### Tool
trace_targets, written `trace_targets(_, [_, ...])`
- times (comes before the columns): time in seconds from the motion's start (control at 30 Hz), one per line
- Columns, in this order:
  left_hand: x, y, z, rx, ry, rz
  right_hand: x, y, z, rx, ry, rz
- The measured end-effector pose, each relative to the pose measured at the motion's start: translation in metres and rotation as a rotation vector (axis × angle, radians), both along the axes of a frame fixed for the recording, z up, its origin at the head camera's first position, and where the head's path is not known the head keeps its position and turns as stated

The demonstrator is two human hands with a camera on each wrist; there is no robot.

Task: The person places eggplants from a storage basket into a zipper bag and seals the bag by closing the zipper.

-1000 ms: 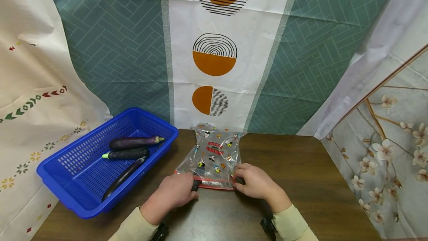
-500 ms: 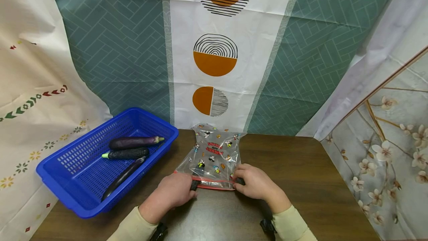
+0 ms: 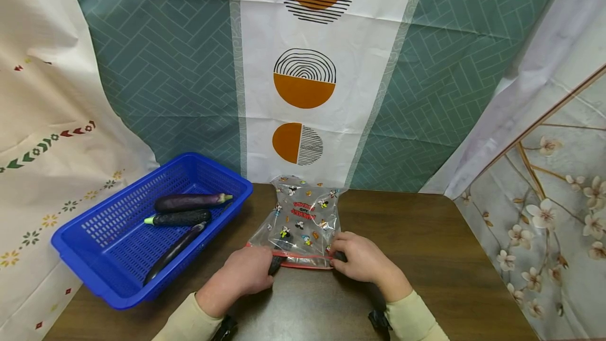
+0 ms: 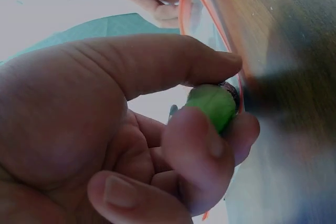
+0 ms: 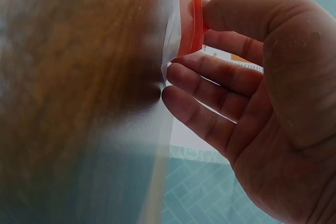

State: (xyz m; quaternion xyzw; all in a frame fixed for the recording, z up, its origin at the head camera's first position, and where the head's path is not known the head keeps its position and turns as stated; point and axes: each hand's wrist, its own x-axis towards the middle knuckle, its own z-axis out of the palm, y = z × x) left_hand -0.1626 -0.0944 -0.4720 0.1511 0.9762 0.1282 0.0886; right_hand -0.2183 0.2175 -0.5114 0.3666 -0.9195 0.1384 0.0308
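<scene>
A clear zip bag (image 3: 307, 225) with cartoon prints and a red zip edge lies flat on the table, its mouth toward me. At the mouth's left corner my left hand (image 3: 243, 272) holds a dark zucchini (image 3: 276, 264), whose far end overlaps the red edge. In the left wrist view, thumb and fingers curl round the zucchini's green stem end (image 4: 212, 106). My right hand (image 3: 357, 257) pinches the right corner of the bag's mouth. Up close in the right wrist view, its thumb and index finger grip the red zip strip (image 5: 191, 19); the other fingers extend beside it.
A blue plastic basket (image 3: 118, 288) stands on the left of the table. It holds two purple eggplants, one at the back (image 3: 189, 202) and a slimmer one (image 3: 175, 251) in front, with a dark zucchini (image 3: 177, 218) between them. A patterned curtain (image 3: 303, 93) hangs behind the table (image 3: 426, 246).
My left hand has shifted slightly to the left along the zucchini, and its thumb has drawn back a little. My right hand and the bag stay almost where they were.
</scene>
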Motion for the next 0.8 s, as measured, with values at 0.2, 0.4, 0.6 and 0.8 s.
trace_targets(0.2, [0.0015, -0.0009, 0.0007, -0.004, -0.024, -0.014, -0.0007, -0.0001, -0.0011, 0.001, 0.009, 0.000])
trace_targets(0.4, [0.0036, -0.0006, 0.0017, 0.001, -0.012, -0.031, -0.0008, 0.0000, -0.0015, 0.003, 0.011, -0.003])
trace_targets(0.6, [0.0028, -0.0012, 0.0023, -0.020, 0.004, -0.043, -0.0009, 0.0003, -0.0014, 0.005, 0.007, -0.007])
trace_targets(0.8, [0.0022, -0.0001, 0.0007, -0.028, 0.039, -0.050, -0.0008, 0.0004, -0.0013, 0.004, 0.010, -0.003])
